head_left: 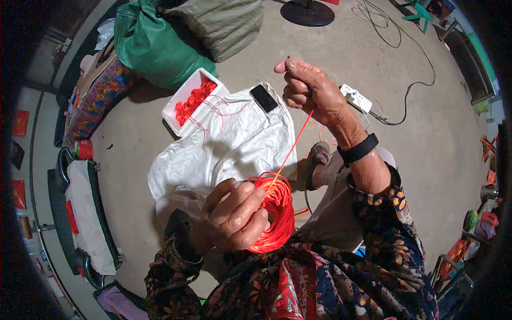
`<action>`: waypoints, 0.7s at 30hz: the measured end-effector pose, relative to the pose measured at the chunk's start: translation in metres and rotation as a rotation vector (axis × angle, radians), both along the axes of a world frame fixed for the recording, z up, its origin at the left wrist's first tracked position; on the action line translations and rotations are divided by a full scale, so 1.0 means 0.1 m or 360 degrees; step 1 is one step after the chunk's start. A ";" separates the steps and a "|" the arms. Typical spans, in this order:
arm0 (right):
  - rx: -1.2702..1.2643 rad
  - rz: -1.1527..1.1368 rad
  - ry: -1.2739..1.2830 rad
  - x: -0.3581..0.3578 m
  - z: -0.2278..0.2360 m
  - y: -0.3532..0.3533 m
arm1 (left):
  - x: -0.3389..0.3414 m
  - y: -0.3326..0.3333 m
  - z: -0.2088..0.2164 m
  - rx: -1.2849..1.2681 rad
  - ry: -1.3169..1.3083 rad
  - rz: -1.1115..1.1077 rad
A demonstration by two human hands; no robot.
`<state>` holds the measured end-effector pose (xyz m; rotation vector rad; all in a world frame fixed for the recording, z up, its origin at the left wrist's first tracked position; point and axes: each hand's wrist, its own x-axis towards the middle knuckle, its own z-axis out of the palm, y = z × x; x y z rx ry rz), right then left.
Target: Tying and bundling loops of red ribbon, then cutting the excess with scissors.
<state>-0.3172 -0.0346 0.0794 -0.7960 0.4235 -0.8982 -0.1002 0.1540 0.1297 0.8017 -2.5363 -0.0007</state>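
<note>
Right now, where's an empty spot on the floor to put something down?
Bare floor lies between the grey sack, the fan base and the power strip. It is crowded around the white sheet, with the tray and phone.

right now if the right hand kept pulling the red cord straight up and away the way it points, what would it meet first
Probably nothing close: past the right hand, which pinches the red cord, only bare concrete floor shows, then a round black base farther off. Depth is unclear.
</note>
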 end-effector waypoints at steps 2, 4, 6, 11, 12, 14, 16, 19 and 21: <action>0.0006 0.0000 0.0017 -0.01 -0.02 -0.01 | 0.00 0.01 0.01 -0.0005 -0.0013 0.0005; 0.0001 -0.0030 0.0057 -0.01 -0.01 0.00 | -0.02 -0.01 0.03 -0.0072 0.0027 -0.0003; -0.0006 -0.0065 0.0053 0.00 0.00 0.00 | -0.02 -0.02 0.03 -0.0165 0.0037 0.0000; 0.0018 -0.0105 0.0055 0.01 0.00 -0.01 | -0.02 0.00 0.11 -0.0168 0.0027 0.0011; 0.0018 -0.0110 0.0052 0.01 -0.02 -0.02 | -0.02 0.00 0.11 -0.0167 0.0033 0.0011; 0.0027 -0.0133 0.0053 0.00 -0.03 -0.03 | -0.01 0.00 0.10 -0.0152 0.0045 0.0014; 0.0041 -0.0164 0.0056 0.00 -0.03 -0.04 | 0.00 0.02 0.10 -0.0124 0.0051 0.0025; 0.0039 -0.0176 -0.0015 0.00 -0.06 -0.07 | 0.02 0.05 0.09 -0.0056 0.0031 0.0047; 0.0057 -0.0186 -0.0004 -0.02 -0.08 -0.09 | -0.01 0.04 0.20 0.0063 -0.0043 0.0052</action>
